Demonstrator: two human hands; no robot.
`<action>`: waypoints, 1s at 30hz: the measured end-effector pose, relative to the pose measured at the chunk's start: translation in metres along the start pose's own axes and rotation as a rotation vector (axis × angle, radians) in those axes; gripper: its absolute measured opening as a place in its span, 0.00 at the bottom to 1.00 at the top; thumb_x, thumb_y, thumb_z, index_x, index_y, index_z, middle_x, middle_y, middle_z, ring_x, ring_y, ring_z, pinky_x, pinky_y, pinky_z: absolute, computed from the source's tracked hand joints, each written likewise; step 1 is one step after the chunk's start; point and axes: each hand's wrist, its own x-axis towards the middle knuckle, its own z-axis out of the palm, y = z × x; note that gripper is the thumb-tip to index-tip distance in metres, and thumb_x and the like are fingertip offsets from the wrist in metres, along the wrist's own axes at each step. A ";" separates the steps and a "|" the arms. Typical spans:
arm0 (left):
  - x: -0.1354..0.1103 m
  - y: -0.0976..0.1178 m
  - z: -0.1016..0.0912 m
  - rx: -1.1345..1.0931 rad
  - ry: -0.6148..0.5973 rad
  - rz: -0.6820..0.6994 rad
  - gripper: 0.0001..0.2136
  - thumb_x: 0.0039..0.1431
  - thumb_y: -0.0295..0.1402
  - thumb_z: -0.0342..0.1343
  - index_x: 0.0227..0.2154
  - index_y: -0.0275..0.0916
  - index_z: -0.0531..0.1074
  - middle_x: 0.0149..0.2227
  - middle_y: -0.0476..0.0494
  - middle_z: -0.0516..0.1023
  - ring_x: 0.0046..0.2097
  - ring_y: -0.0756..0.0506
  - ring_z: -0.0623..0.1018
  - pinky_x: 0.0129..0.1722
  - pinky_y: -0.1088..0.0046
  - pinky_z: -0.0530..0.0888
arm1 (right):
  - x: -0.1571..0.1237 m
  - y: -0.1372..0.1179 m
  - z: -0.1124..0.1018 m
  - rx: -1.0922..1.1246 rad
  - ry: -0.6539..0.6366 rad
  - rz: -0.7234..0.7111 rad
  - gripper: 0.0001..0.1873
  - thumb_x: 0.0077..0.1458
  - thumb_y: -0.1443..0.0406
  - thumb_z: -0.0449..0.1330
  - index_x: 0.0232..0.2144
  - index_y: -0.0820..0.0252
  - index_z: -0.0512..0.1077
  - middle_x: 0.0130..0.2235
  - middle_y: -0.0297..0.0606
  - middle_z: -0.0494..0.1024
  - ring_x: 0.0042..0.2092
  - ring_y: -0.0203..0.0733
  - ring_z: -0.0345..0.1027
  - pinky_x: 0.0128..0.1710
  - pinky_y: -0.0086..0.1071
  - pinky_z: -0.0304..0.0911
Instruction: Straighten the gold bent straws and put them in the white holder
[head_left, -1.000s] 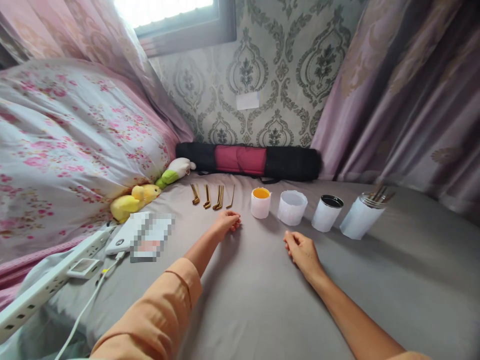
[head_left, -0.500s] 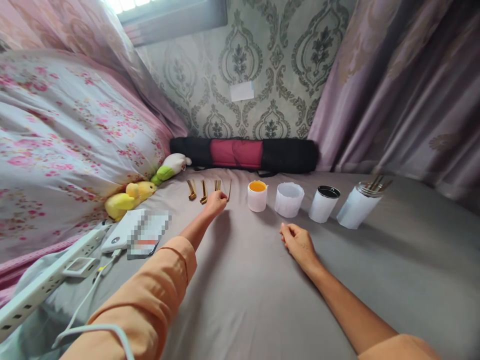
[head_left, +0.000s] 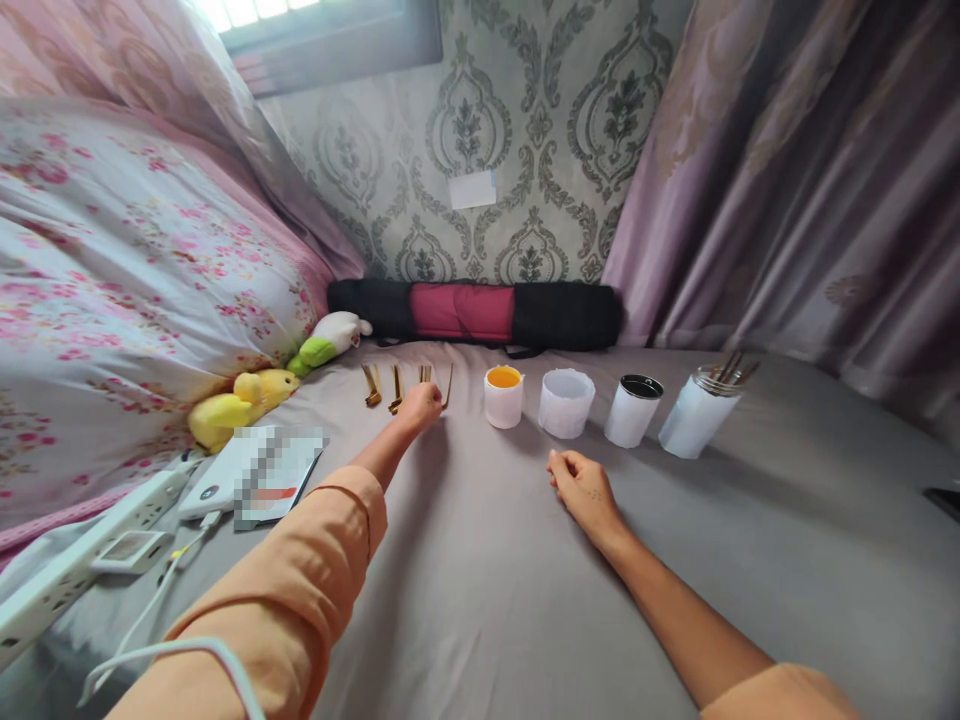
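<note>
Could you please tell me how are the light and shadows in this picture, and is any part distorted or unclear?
Head view: the window is washed out; shadows of the left arm and jar fall rightward; pixelation hides part of the flat item; the jar seems to lean outward, probably wide-angle distortion.

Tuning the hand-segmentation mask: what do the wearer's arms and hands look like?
Left hand and right hand ungloved; faint dark marks on the right one's back. Left sleeve peach, loose, cuff turned up; a white cable crosses it. Right sleeve peach, mostly out of view.
</note>
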 end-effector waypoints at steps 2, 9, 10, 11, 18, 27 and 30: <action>0.001 -0.001 0.001 0.013 -0.002 0.001 0.11 0.46 0.26 0.49 0.31 0.38 0.74 0.36 0.41 0.75 0.40 0.46 0.73 0.35 0.77 0.66 | 0.000 0.000 0.000 -0.003 0.003 0.011 0.22 0.51 0.51 0.47 0.22 0.63 0.69 0.18 0.34 0.68 0.19 0.33 0.58 0.19 0.26 0.51; 0.003 -0.002 0.005 0.038 -0.014 0.023 0.12 0.46 0.25 0.48 0.32 0.38 0.74 0.36 0.42 0.75 0.39 0.47 0.72 0.36 0.77 0.66 | 0.001 0.000 0.001 -0.006 0.009 0.010 0.22 0.50 0.51 0.47 0.22 0.63 0.69 0.18 0.35 0.68 0.19 0.33 0.59 0.19 0.26 0.51; 0.004 -0.002 0.005 0.040 -0.016 0.026 0.12 0.46 0.25 0.48 0.32 0.37 0.74 0.36 0.41 0.75 0.39 0.47 0.72 0.36 0.77 0.66 | 0.001 -0.001 0.001 -0.005 0.010 0.007 0.22 0.50 0.51 0.47 0.22 0.63 0.69 0.18 0.35 0.68 0.19 0.33 0.59 0.19 0.25 0.52; 0.004 -0.002 0.005 0.041 -0.018 0.030 0.12 0.46 0.25 0.48 0.32 0.37 0.74 0.36 0.41 0.75 0.39 0.47 0.72 0.37 0.77 0.66 | 0.001 -0.001 0.001 -0.004 0.010 0.006 0.22 0.50 0.51 0.47 0.21 0.63 0.69 0.18 0.35 0.68 0.19 0.33 0.59 0.19 0.26 0.52; 0.006 0.000 0.009 0.043 -0.026 0.051 0.11 0.47 0.26 0.49 0.33 0.36 0.74 0.38 0.38 0.75 0.41 0.45 0.72 0.40 0.75 0.66 | 0.001 0.000 0.002 -0.014 0.014 0.008 0.22 0.51 0.51 0.47 0.22 0.63 0.68 0.18 0.35 0.68 0.19 0.33 0.58 0.19 0.26 0.51; 0.006 0.003 0.013 0.068 -0.022 0.040 0.11 0.49 0.28 0.48 0.33 0.36 0.74 0.38 0.37 0.75 0.43 0.43 0.72 0.40 0.73 0.67 | 0.000 0.001 0.001 -0.020 0.006 0.014 0.22 0.51 0.52 0.47 0.23 0.63 0.69 0.18 0.34 0.68 0.19 0.32 0.58 0.20 0.25 0.52; 0.005 0.002 0.014 0.067 -0.024 0.038 0.11 0.48 0.27 0.48 0.32 0.36 0.74 0.38 0.37 0.75 0.43 0.43 0.72 0.40 0.72 0.67 | 0.001 0.001 0.002 -0.019 0.005 0.016 0.22 0.51 0.52 0.47 0.22 0.63 0.69 0.18 0.34 0.68 0.19 0.32 0.58 0.20 0.25 0.52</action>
